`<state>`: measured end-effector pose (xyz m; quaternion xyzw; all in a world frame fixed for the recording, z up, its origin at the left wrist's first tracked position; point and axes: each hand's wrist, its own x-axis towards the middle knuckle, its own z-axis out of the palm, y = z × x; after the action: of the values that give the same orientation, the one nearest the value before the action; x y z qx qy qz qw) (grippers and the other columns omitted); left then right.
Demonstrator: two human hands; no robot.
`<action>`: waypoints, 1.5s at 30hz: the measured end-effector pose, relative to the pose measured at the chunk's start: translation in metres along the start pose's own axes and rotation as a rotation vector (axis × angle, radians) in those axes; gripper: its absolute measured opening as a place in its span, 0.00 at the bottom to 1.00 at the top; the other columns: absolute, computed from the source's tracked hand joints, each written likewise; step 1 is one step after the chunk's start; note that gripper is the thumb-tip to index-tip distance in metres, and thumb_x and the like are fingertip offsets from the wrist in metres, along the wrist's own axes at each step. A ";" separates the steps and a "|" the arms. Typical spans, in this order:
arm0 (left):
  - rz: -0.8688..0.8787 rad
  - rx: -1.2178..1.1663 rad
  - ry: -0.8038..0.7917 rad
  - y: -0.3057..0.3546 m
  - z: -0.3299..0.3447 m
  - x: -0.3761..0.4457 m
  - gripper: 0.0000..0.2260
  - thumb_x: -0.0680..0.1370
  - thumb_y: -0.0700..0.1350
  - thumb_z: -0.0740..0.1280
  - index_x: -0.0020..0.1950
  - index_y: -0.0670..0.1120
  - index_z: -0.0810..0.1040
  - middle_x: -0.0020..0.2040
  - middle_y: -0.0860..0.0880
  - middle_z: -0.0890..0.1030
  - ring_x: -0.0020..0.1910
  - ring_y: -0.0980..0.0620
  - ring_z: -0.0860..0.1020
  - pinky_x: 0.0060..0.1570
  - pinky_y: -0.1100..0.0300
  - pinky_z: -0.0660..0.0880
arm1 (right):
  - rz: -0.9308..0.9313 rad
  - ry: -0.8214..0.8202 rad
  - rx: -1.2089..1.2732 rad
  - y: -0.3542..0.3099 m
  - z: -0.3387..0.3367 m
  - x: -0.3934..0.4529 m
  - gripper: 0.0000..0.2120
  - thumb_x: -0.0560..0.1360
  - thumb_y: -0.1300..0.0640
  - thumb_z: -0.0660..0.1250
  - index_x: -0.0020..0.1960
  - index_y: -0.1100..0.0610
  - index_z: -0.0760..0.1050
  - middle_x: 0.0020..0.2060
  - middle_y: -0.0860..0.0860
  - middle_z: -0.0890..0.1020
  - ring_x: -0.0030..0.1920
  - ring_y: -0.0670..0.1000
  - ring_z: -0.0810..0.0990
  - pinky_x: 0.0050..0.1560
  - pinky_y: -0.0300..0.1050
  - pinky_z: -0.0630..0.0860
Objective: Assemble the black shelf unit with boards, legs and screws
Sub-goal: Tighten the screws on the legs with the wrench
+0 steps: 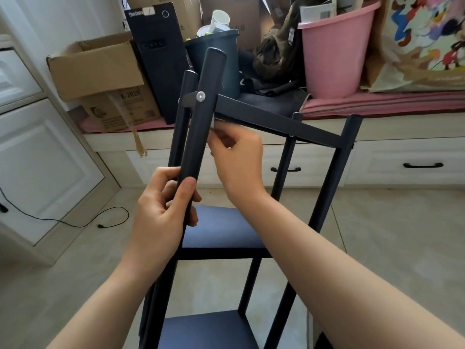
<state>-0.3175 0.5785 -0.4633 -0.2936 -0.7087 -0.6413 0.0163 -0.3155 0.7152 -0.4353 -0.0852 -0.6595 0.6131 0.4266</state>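
Your left hand [163, 210] grips the near leg [198, 137] while your right hand [236, 157] pinches a small metal tool [214, 125] (probably a hex key) under the top board [264, 114]. If your left hand slackens, the leg could twist off its screw [200, 96], or the tool could slip out.

A: What is the leg [198, 127]?
B: Matt black metal tube, with 1 bright steel screw [200, 96].
A: And behind it?
B: Glossy pink plastic bucket [332, 56], rough brown cardboard box [100, 71], smooth floor tiles [390, 222].
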 end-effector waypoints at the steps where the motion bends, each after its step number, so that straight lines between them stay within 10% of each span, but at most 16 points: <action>1: -0.001 0.002 0.001 0.000 0.000 0.000 0.11 0.76 0.55 0.64 0.54 0.50 0.75 0.38 0.43 0.78 0.28 0.52 0.75 0.29 0.66 0.73 | -0.005 -0.008 -0.004 0.001 0.001 0.000 0.06 0.77 0.63 0.68 0.50 0.62 0.84 0.38 0.54 0.84 0.41 0.54 0.81 0.47 0.58 0.79; 18: 0.001 0.002 -0.006 -0.003 -0.008 0.001 0.09 0.78 0.55 0.64 0.53 0.52 0.75 0.37 0.43 0.78 0.28 0.54 0.75 0.27 0.68 0.70 | 0.026 -0.144 -0.135 -0.005 -0.018 -0.003 0.09 0.80 0.60 0.65 0.44 0.62 0.81 0.31 0.52 0.83 0.25 0.41 0.72 0.33 0.34 0.67; 24: -0.007 0.006 0.008 -0.005 -0.012 0.002 0.05 0.81 0.51 0.64 0.53 0.51 0.75 0.37 0.43 0.78 0.28 0.53 0.75 0.27 0.67 0.71 | -0.048 -0.106 -0.178 -0.009 -0.019 0.000 0.14 0.78 0.59 0.67 0.36 0.65 0.78 0.28 0.61 0.76 0.33 0.61 0.73 0.37 0.51 0.72; 33: -0.004 0.017 -0.001 -0.004 -0.014 0.002 0.04 0.81 0.50 0.65 0.53 0.51 0.75 0.37 0.43 0.79 0.29 0.52 0.76 0.28 0.67 0.72 | -0.024 -0.097 -0.161 -0.003 -0.012 0.001 0.10 0.79 0.59 0.67 0.44 0.60 0.85 0.29 0.49 0.82 0.25 0.38 0.74 0.31 0.29 0.68; 45: -0.014 -0.008 -0.042 -0.003 -0.010 0.002 0.03 0.82 0.48 0.64 0.54 0.52 0.76 0.37 0.47 0.79 0.29 0.52 0.75 0.27 0.66 0.71 | -0.113 0.006 -0.131 0.007 0.005 -0.001 0.08 0.79 0.61 0.66 0.47 0.59 0.84 0.35 0.50 0.85 0.38 0.43 0.84 0.41 0.53 0.81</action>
<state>-0.3237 0.5697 -0.4632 -0.3021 -0.7084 -0.6379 -0.0044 -0.3216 0.7123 -0.4417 -0.0776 -0.7007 0.5434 0.4558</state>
